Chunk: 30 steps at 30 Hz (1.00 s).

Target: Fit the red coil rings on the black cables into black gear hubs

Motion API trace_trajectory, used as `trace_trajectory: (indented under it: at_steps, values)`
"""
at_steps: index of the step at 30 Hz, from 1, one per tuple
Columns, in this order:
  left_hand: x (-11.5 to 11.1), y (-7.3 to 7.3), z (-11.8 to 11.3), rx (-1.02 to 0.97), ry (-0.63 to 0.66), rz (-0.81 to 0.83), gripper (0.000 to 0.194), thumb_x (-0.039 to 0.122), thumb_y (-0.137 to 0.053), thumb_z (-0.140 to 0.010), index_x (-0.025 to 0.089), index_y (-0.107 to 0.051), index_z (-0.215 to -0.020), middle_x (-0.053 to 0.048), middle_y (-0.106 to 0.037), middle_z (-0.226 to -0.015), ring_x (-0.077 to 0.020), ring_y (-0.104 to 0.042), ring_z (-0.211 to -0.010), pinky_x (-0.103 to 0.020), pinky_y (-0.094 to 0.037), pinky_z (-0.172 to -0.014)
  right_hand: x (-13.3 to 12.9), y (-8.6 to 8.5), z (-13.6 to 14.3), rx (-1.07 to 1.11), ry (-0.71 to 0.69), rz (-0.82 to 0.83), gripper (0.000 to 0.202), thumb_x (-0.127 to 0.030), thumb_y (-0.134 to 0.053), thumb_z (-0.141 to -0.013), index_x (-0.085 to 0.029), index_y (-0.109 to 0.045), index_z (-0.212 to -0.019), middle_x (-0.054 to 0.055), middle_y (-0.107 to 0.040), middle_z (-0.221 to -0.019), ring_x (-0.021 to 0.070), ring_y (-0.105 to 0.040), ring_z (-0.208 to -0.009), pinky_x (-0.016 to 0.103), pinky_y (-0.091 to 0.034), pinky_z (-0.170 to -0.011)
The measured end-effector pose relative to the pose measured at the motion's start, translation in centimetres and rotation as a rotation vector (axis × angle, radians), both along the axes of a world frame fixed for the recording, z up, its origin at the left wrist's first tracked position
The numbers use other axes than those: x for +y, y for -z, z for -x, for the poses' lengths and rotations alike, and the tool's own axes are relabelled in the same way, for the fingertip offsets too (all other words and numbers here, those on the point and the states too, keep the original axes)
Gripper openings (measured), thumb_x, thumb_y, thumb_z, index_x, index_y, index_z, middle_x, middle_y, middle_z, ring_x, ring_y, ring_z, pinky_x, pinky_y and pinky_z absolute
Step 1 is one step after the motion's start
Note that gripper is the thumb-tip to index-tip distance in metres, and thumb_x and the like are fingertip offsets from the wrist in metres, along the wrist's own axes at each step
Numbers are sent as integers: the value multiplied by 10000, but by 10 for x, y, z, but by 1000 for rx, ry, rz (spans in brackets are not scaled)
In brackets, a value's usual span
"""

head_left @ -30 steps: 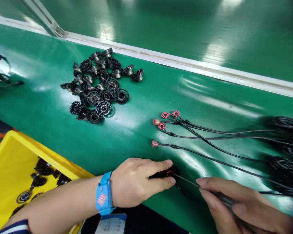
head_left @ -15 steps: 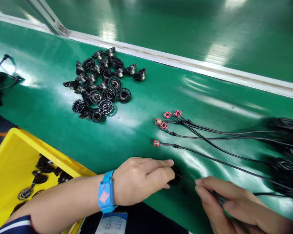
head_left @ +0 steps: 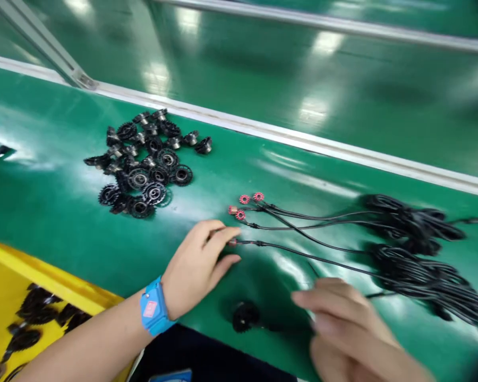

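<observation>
My left hand (head_left: 201,265), wearing a blue wrist strap (head_left: 155,307), reaches to the nearest red-ended copper coil (head_left: 232,242). Its thumb and fingers are apart around the coil; whether they touch it I cannot tell. A black cable (head_left: 302,254) runs right from that coil. Several other red coils (head_left: 240,215) on cables lie just beyond. My right hand (head_left: 350,329), blurred, is closed around a thin dark pointed tool (head_left: 313,269), its tip pointing up and left. A round black part (head_left: 245,317) lies between the hands, near the table's front edge.
A pile of black toothed wheels with metal hubs (head_left: 139,179) lies at the back left. The yellow bin (head_left: 43,270) at lower left holds more black parts. Bundled black cables (head_left: 418,265) lie at right. A white rail (head_left: 263,132) runs along the table's back.
My left hand has let go of the black part and moved up and left to the nearest coil. My right hand, still with the tool, has drawn away from the black part. The view has shifted.
</observation>
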<state>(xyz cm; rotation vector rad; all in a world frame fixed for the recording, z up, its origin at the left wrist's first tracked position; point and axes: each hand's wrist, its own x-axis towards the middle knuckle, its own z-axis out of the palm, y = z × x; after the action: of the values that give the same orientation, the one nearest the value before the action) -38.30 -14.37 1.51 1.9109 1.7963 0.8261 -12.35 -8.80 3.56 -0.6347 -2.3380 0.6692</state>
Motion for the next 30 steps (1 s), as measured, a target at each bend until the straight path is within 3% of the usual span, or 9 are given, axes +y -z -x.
trace_trajectory:
  at_steps: [2,5,11,15,25,30]
  values:
    - [5,4,3,38,6,13,290,192,-600,-949,189,-608,-1239,-105,-611,-1161,-221,-620,-1059,-401,-546,-932,-3,0,20,6,-97,-54,346,-10,-448,-882,-175,-609,-1140,76,-711,-987,184,-631,-802,363,-524,-693]
    - [8,2,4,-25,22,18,196,194,-600,-953,211,-651,-1141,-65,-664,-1107,-206,-629,-1027,-389,-536,-921,-3,5,35,-10,-87,-95,375,-17,-440,-906,-119,-605,-1227,95,-712,-1002,181,-608,-777,352,-472,-647]
    - [1,-19,-5,-471,26,173,207,280,-733,-873,197,-677,-1054,-18,-749,-922,-147,-692,-828,-274,-560,-779,6,1,39,-11,66,-102,349,-23,-666,-869,-118,-636,-1203,109,-715,-1126,179,-658,-950,321,-475,-761]
    - [-3,-20,-9,-701,26,205,221,280,-778,-832,152,-661,-969,-59,-769,-915,-160,-723,-824,-268,-567,-757,9,-4,45,-6,62,-164,242,-90,-635,-923,-146,-664,-1157,75,-740,-1087,159,-676,-927,311,-488,-753]
    - [-4,-22,-15,-741,69,151,221,234,-836,-765,150,-707,-923,-41,-772,-853,-141,-721,-779,-240,-571,-742,8,-8,46,39,22,-122,184,-61,-594,-936,-164,-690,-1053,37,-735,-980,133,-656,-887,293,-484,-736]
    - [-7,-19,-17,-944,46,260,219,197,-829,-761,127,-707,-930,-71,-771,-874,-148,-737,-767,-246,-601,-729,7,-9,47,46,52,-78,116,-91,-617,-924,-163,-681,-990,43,-718,-924,133,-656,-837,285,-494,-728]
